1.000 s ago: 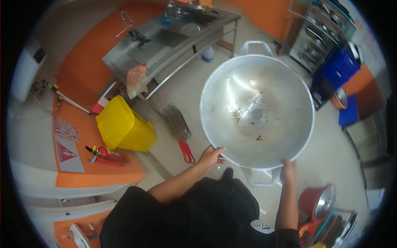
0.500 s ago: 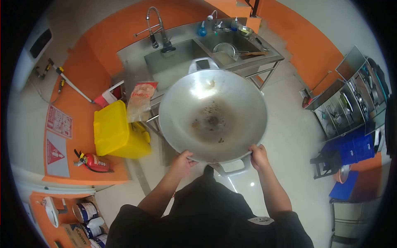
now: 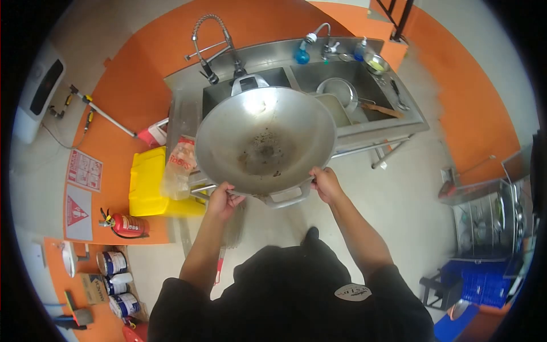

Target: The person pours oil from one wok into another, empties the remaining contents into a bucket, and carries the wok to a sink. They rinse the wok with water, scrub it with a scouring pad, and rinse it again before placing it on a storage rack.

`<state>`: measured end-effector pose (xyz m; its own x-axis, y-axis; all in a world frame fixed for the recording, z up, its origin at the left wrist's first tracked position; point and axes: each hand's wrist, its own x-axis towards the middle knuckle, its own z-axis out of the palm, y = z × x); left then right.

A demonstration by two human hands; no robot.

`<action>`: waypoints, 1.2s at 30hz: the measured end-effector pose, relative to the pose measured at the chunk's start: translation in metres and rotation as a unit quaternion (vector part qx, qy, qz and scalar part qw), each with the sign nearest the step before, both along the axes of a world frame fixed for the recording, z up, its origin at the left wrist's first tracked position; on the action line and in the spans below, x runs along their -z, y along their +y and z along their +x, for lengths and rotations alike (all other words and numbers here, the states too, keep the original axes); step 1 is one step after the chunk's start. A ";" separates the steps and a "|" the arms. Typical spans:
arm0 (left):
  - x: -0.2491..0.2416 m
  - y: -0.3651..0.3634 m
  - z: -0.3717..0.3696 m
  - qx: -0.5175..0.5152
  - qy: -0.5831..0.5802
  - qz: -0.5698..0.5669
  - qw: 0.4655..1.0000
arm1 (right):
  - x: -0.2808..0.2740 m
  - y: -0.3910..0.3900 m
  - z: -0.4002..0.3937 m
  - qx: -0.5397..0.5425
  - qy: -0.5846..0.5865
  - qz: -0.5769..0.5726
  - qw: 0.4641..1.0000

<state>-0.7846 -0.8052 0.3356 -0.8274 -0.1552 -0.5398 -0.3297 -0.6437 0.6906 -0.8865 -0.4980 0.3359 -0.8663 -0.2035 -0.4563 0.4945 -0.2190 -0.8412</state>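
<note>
Silver pan held in two hands by the sink

The big pan (image 3: 266,128) is in the middle of the frame, with brown and black marks inside. The left hand (image 3: 224,202) and right hand (image 3: 327,183) are apart, each closed on its near rim. The pan hides part of the metal sink (image 3: 376,135); I cannot tell if they touch.

At the upper right, a small bowl (image 3: 377,62) holds something yellow-green. Near it, the right tub of the sink holds a round strainer (image 3: 337,91) and a wooden stick (image 3: 383,110).

Left of the pan are a plastic bag (image 3: 181,165) and a yellow bin (image 3: 149,185). Blue crates (image 3: 481,284) sit on the pale floor (image 3: 387,194), lower right. The wall (image 3: 134,74) is orange.
</note>
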 end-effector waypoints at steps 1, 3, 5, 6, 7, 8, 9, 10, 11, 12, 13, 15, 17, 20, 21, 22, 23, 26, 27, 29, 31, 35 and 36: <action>-0.007 0.003 -0.012 -0.009 0.005 0.007 1.000 | 0.007 -0.004 -0.024 -0.028 -0.001 -0.012 1.000; -0.005 0.002 -0.044 -0.024 0.012 0.002 1.000 | 0.004 -0.010 -0.079 -0.063 0.004 -0.028 0.998; -0.006 0.001 -0.063 -0.041 0.007 0.005 0.999 | -0.011 -0.021 -0.116 -0.123 -0.024 0.010 0.992; -0.009 0.005 -0.075 -0.061 -0.006 0.031 0.998 | -0.016 -0.023 -0.136 -0.133 -0.028 0.011 0.991; -0.009 0.007 -0.085 -0.080 -0.019 0.059 0.995 | -0.020 -0.028 -0.153 -0.165 -0.034 0.017 0.986; -0.004 0.008 -0.095 -0.089 -0.022 0.063 0.994 | -0.023 -0.032 -0.169 -0.196 -0.039 0.024 0.979; 0.003 0.009 -0.105 -0.114 -0.031 0.073 0.990 | -0.022 -0.037 -0.185 -0.184 -0.054 0.009 0.981; 0.014 0.009 -0.111 -0.139 -0.044 0.083 0.986 | -0.011 -0.042 -0.203 -0.190 -0.059 0.010 0.980; 0.027 0.012 -0.114 -0.142 -0.050 0.085 0.985 | 0.003 -0.046 -0.224 -0.204 -0.046 0.038 0.977; 0.043 0.021 -0.114 -0.175 -0.032 0.080 0.981 | 0.016 -0.048 -0.238 -0.217 -0.036 0.066 0.973; 0.053 0.026 -0.125 -0.207 -0.007 0.075 0.975 | 0.019 -0.051 -0.251 -0.221 -0.043 0.079 0.971; 0.059 0.042 -0.138 -0.236 -0.004 0.125 0.964 | 0.041 -0.053 -0.283 -0.256 -0.047 0.094 0.961; 0.082 0.056 -0.146 -0.270 0.001 0.138 0.953 | 0.063 -0.057 -0.315 -0.309 -0.058 0.160 0.936; 0.086 0.076 -0.180 -0.339 0.009 0.157 0.927 | 0.026 -0.083 -0.355 -0.402 -0.008 0.330 0.854; 0.094 0.079 -0.189 -0.366 -0.020 0.161 0.916 | 0.034 -0.098 -0.365 -0.308 0.179 0.506 0.786; 0.094 0.083 -0.196 -0.390 -0.054 0.164 0.904 | 0.031 -0.116 -0.373 -0.253 0.317 0.521 0.751; 0.093 0.091 -0.202 -0.395 -0.058 0.166 0.902 | 0.029 -0.133 -0.381 -0.183 0.444 0.545 0.687; 0.075 0.103 -0.214 -0.440 -0.076 0.119 0.887 | 0.013 -0.224 -0.449 -0.215 0.533 0.322 0.752; 0.082 0.104 -0.213 -0.442 -0.067 0.115 0.887 | 0.019 -0.258 -0.473 -0.205 0.572 0.336 0.720; 0.088 0.110 -0.217 -0.458 -0.063 0.109 0.880 | 0.037 -0.316 -0.524 -0.201 0.623 0.341 0.674; 0.085 0.113 -0.219 -0.459 -0.053 0.121 0.878 | 0.052 -0.348 -0.550 -0.213 0.633 0.325 0.670; 0.095 0.121 -0.221 -0.483 -0.057 0.104 0.868 | 0.053 -0.344 -0.531 -0.422 0.473 0.513 0.578; 0.094 0.121 -0.222 -0.486 -0.052 0.105 0.866 | 0.046 -0.337 -0.519 -0.413 0.454 0.524 0.590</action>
<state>-1.0069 -0.6844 0.2411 -0.3059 -0.6397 -0.7051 0.3851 -0.7605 0.5229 -1.4053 -0.8353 0.2899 -0.6536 -0.7457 -0.1294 -0.6909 0.6577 -0.3002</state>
